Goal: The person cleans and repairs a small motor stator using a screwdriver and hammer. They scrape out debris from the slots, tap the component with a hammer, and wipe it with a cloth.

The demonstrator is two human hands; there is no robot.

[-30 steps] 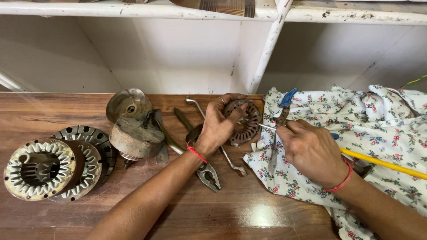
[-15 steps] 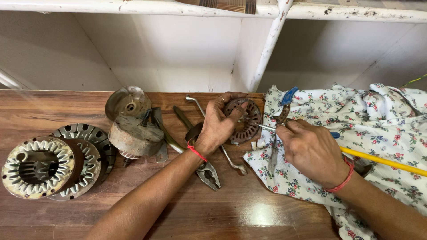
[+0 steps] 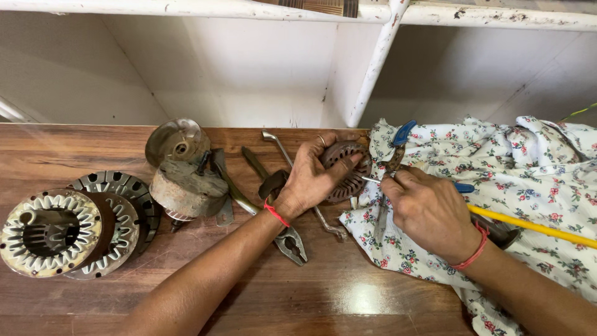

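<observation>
Rotor-like round part (image 3: 346, 169), brown and slotted, sits at the edge of the flowered cloth (image 3: 516, 174) on the wooden table (image 3: 348, 292), and we pin it there with our left hand (image 3: 311, 180), fingers clenched over its rim. Our right hand (image 3: 429, 208) is closed on a thin metal probe (image 3: 372, 180) whose tip touches the part's side; a blue-handled tool (image 3: 403, 134) and a yellow rod (image 3: 535, 227) lie on the cloth close by. We judge that we are in the middle of prying or picking at the part while steadying it. The next move seems to call for a firm left grip and a small, controlled push of the tip, so it does not slip toward our fingers. Pliers (image 3: 289, 239), a bent wrench (image 3: 277, 143), a rusty housing (image 3: 186, 190) and two wound stators (image 3: 68, 227) lie to the left, untouched.
</observation>
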